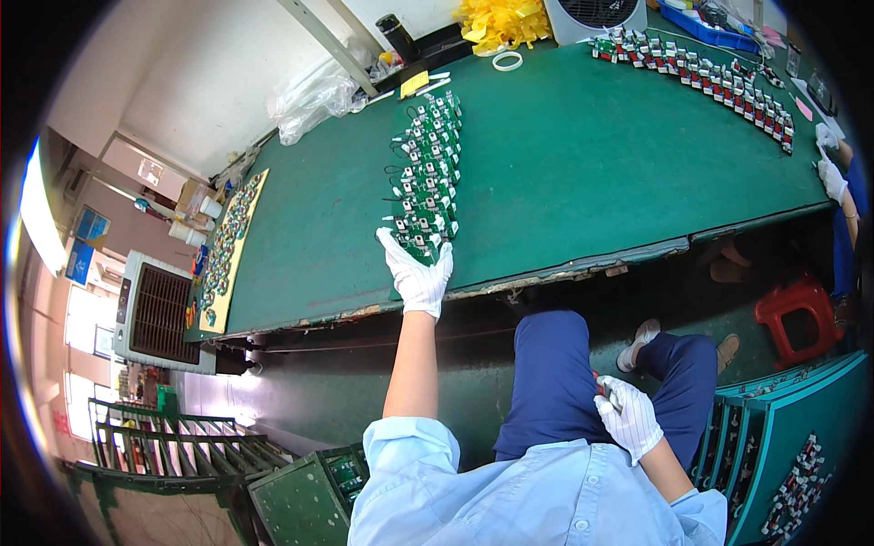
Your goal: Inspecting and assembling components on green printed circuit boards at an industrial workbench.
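Several circuit boards [432, 170] lay on the worktop [564, 164] towards twelve o'clock, lining-up seemingly done, handling unfinished, the left grip [420, 280] straddling the nearest with firmness unclear, the right grip [630, 419] closed round a red object [597, 386].

Left forearm [412, 373]: one, bare, extended forward. Left grip [421, 278]: one, white-gloved, thumb and fingers parted, pointing away. Right forearm [665, 469]: one, bare, bent, angled inward. Right grip [630, 421]: one, white-gloved, held low, fingers curled.
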